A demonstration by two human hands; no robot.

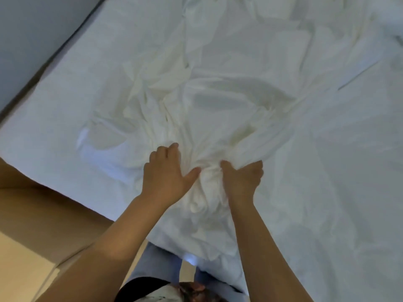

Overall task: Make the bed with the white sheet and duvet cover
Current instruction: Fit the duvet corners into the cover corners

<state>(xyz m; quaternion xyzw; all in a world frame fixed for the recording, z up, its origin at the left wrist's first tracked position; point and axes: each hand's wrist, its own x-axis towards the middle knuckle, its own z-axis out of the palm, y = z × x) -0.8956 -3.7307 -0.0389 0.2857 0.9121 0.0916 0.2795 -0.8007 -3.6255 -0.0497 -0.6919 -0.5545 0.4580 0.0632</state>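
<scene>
Two hands, left hand point(165, 177) and right hand point(242, 182), clutched crumpled white cloth point(207, 110) at the bed point(65, 94) edge; spreading and smoothing remained.

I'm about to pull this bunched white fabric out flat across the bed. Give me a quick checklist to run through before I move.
1. Right hand has a hold on the bunched white fabric: ok, its fingers are curled round a fold.
2. Left hand has a hold: ok, its fingers and thumb dig into the same bunch.
3. Hands spaced apart for an even pull: not ok, they sit close together on one bunch.
4. Fabric lies flat: not ok, it is crumpled over the middle of the bed.
5. Sheet or duvet cover in hand: cannot tell.
6. Corners or edges of the fabric found: cannot tell, none stands out.
</scene>
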